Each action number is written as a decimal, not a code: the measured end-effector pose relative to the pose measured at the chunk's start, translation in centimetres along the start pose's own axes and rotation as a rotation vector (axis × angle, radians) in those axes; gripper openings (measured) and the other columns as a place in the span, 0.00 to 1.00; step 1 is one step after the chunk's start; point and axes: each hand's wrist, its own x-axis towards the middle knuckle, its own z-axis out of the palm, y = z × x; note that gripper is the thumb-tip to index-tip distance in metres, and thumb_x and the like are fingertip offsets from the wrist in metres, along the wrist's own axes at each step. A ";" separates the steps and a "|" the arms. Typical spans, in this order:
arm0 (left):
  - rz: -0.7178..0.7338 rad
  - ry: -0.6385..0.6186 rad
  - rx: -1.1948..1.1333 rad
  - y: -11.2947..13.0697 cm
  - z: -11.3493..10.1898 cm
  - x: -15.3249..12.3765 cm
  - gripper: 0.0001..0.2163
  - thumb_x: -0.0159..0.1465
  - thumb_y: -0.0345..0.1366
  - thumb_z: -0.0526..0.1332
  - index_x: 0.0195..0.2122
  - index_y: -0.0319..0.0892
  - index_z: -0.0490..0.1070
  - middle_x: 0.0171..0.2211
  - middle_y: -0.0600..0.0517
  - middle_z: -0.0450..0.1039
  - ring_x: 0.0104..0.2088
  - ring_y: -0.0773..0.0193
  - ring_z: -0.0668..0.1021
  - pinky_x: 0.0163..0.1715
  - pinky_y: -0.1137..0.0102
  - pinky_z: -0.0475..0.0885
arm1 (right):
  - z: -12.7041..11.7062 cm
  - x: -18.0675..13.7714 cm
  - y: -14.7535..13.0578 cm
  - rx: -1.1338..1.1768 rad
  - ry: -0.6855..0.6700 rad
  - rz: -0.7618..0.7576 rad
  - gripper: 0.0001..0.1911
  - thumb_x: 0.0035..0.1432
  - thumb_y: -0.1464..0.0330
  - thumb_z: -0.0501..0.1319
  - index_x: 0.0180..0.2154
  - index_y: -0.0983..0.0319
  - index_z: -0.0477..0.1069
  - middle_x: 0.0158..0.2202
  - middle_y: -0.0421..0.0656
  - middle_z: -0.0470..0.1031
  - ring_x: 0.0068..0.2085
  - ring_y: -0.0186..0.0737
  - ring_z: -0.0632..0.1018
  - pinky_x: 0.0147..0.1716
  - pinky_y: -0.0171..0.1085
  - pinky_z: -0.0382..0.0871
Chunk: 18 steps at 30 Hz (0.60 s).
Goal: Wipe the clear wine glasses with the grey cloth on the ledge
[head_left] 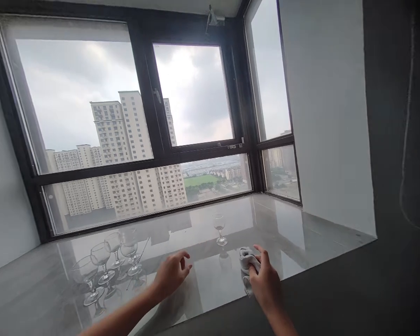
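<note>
My right hand [266, 280] grips a bunched grey-white cloth [247, 261] above the glossy sill, its index finger reaching past the folds. My left hand [173, 273] hovers over the sill with fingers loosely curled, thumb and fingertips apart, nothing in it. Between and beyond the two hands, a clear stemmed glass [220, 228] stands upright on its foot, touched by neither. Left of my left hand, several more stemmed glasses stand grouped, among them one glass [87, 277] nearest the front and another glass [101, 256] just behind it.
The shiny grey window sill [203, 291] ends in a front edge running up to the right. A thin dark stick [144, 249] leans by the grouped glasses. Dark-framed windows [192, 93] rise behind, with a white wall [329, 107] on the right.
</note>
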 end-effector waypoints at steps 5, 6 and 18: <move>-0.148 0.122 0.117 -4.5 -7.7 -9.8 0.09 0.63 0.41 0.58 0.40 0.47 0.76 0.28 0.55 0.76 0.25 0.64 0.75 0.30 0.71 0.64 | 0.1 0.2 1.2 -0.051 -0.077 0.075 0.27 0.58 0.55 0.51 0.57 0.57 0.61 0.45 0.50 0.80 0.37 0.52 0.82 0.30 0.41 0.69; -0.206 0.157 0.123 -5.4 -9.1 -11.1 0.09 0.63 0.42 0.58 0.39 0.47 0.75 0.27 0.55 0.75 0.25 0.64 0.74 0.30 0.71 0.64 | 0.2 0.3 1.3 -0.057 -0.089 0.082 0.27 0.57 0.55 0.51 0.57 0.57 0.62 0.46 0.51 0.80 0.37 0.53 0.82 0.29 0.41 0.70; -0.587 0.250 -0.169 -11.4 -11.9 -9.4 0.15 0.47 0.42 0.68 0.35 0.42 0.76 0.29 0.52 0.77 0.33 0.58 0.78 0.35 0.69 0.68 | 0.9 0.7 1.7 -0.036 -0.158 0.172 0.31 0.50 0.52 0.53 0.55 0.56 0.62 0.45 0.52 0.80 0.40 0.58 0.82 0.33 0.47 0.71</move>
